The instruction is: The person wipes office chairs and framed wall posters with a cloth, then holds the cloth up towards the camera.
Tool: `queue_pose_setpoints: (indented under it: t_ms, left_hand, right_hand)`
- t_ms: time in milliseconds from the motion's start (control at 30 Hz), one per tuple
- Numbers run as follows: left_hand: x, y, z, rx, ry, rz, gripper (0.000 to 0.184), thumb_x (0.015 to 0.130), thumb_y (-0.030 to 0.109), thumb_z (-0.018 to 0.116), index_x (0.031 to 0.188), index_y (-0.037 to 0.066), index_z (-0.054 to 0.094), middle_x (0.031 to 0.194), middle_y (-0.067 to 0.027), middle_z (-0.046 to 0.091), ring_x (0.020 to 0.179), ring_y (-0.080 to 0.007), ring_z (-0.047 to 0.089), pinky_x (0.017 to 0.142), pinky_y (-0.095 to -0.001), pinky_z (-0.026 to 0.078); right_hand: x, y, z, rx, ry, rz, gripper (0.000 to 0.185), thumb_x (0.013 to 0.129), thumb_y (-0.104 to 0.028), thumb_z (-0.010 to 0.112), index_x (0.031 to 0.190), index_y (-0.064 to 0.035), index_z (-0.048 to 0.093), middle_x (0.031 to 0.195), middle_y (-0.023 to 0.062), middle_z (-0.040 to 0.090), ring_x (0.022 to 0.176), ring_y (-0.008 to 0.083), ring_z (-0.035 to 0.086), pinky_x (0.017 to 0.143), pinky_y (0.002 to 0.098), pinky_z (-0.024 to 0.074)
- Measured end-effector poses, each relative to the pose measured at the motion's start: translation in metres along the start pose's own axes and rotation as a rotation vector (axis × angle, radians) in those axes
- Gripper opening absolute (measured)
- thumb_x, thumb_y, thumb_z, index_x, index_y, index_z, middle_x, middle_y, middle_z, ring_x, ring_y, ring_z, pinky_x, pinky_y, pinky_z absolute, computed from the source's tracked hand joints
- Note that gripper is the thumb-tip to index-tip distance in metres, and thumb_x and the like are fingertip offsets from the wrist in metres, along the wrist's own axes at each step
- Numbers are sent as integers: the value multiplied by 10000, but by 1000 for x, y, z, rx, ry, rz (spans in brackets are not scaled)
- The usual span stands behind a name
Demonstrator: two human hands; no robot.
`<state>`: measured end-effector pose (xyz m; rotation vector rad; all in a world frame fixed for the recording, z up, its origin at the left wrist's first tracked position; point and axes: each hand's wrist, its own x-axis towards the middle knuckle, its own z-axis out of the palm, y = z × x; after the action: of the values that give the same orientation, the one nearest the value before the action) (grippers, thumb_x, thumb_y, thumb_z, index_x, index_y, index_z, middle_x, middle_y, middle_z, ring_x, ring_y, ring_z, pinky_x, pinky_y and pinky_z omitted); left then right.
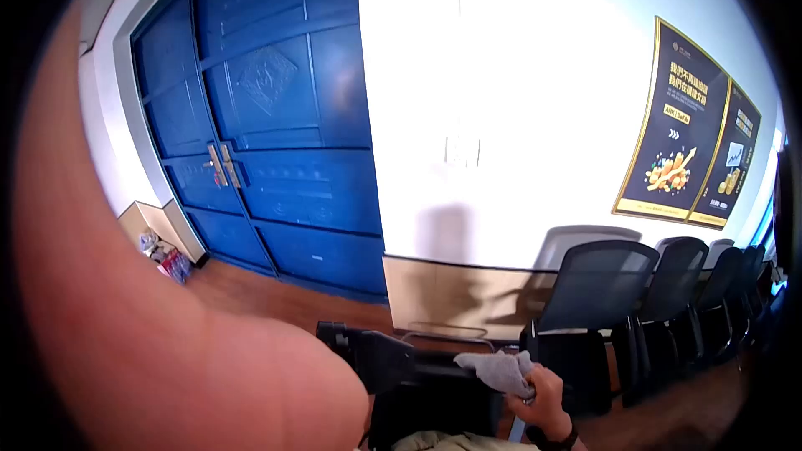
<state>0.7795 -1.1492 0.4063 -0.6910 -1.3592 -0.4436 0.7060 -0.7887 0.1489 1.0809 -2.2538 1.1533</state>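
My right hand [547, 405], with a dark band at its wrist, is closed around a grey cloth [498, 371] at the bottom of the view. The cloth sticks out to the left of my fingers, above a dark chair part. Very close to the camera, my left hand [192, 367] fills the left side as a large, blurred shape, and its fingers cannot be made out. Just right of it is a black armrest-like piece [380, 359], partly covered by that hand.
A row of black mesh-backed chairs [597, 284] lines the wall on the right, below dark posters [675, 125]. Blue double doors [284, 100] stand at the left. Colourful packages [174, 265] lie in the corner beside the doors. Brown wooden floor [251, 288] runs below.
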Motion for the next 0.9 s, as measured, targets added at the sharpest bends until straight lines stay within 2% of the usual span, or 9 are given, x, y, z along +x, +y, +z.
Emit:
queue_pose_setpoints:
  t_ms: [133, 267, 467, 567, 600, 700, 800, 900]
  left_hand:
    - [10, -20, 12, 3, 37, 4, 612, 817, 251, 662, 1353, 19, 479, 1338, -201, 539, 1255, -363, 514, 1065, -502, 393]
    - [-11, -14, 35, 0, 60, 10, 606, 813, 244, 664, 1346, 19, 485, 1332, -202, 543, 1253, -365, 515, 1064, -504, 390]
    - [12, -32, 26, 14, 59, -7, 597, 806, 233, 667, 1335, 18, 494, 1323, -204, 549, 1249, -369, 517, 1063, -508, 387]
    - [23, -35, 25, 22, 87, 13, 593, 803, 228, 669, 1330, 17, 498, 1319, -204, 552, 1247, -371, 517, 1063, -510, 385]
    - [26, -36, 26, 21, 103, 18, 591, 802, 226, 670, 1328, 17, 500, 1317, -205, 553, 1246, -372, 517, 1063, -511, 384]
    - [38, -42, 23, 15, 117, 34, 587, 798, 221, 671, 1323, 16, 504, 1313, -205, 556, 1244, -374, 518, 1062, -513, 383]
    - [42, -48, 23, 37, 110, 30, 582, 795, 215, 673, 1317, 16, 509, 1308, -206, 559, 1242, -376, 519, 1062, -515, 381]
    - [39, -49, 27, 47, 122, 35, 578, 792, 210, 674, 1312, 15, 513, 1304, -207, 562, 1240, -378, 520, 1061, -517, 379]
  right_hand:
    - [-5, 6, 2, 10, 11, -33, 299, 599, -121, 753, 737, -53, 497, 697, 164, 557, 598, 361, 568, 526, 411, 435]
    - [-5, 4, 2, -20, 23, -35, 331, 588, -184, 776, 732, -72, 500, 697, 147, 546, 597, 351, 568, 525, 420, 445]
    - [-5, 11, 2, -39, -24, -49, 318, 629, -119, 763, 757, -55, 480, 725, 171, 569, 613, 354, 584, 527, 406, 444]
    - [-29, 33, 4, -68, -254, 128, 765, 700, -165, 792, 1410, -85, 517, 1412, 146, 532, 1217, 311, 551, 939, 345, 501]
    - [-11, 7, -3, 5, -102, 21, 700, 629, -100, 750, 1308, -63, 583, 1010, 104, 662, 884, 289, 640, 750, 365, 520]
    - [-11, 14, 1, 24, -12, -119, 739, 733, -141, 721, 1423, -54, 472, 1211, 258, 620, 890, 390, 654, 761, 464, 519]
    - [-15, 29, 6, 10, -40, -113, 760, 711, -152, 749, 1407, -15, 478, 1178, 270, 625, 907, 410, 640, 762, 446, 517]
    - [-11, 25, 4, -25, -27, -114, 648, 766, -129, 701, 1374, -8, 513, 1137, 251, 650, 921, 383, 648, 753, 450, 516]
